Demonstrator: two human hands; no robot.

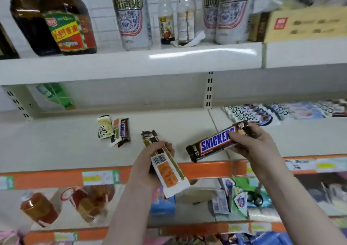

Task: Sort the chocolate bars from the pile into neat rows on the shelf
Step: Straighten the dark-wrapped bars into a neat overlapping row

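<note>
Above the shelf (56, 147), the right hand (251, 143) gripped a Snickers bar (214, 143); the left hand (148, 162) clutched another bar (165, 169). Both looked light, stiff, slippery-wrapped, best held mid-length.

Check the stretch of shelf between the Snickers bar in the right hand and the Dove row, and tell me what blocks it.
Nothing visible blocks it. The right hand holds the Snickers bar just in front of the Dove row, with only bare shelf between.

2 bare forearms, no sleeves, rings or watch visible.
</note>
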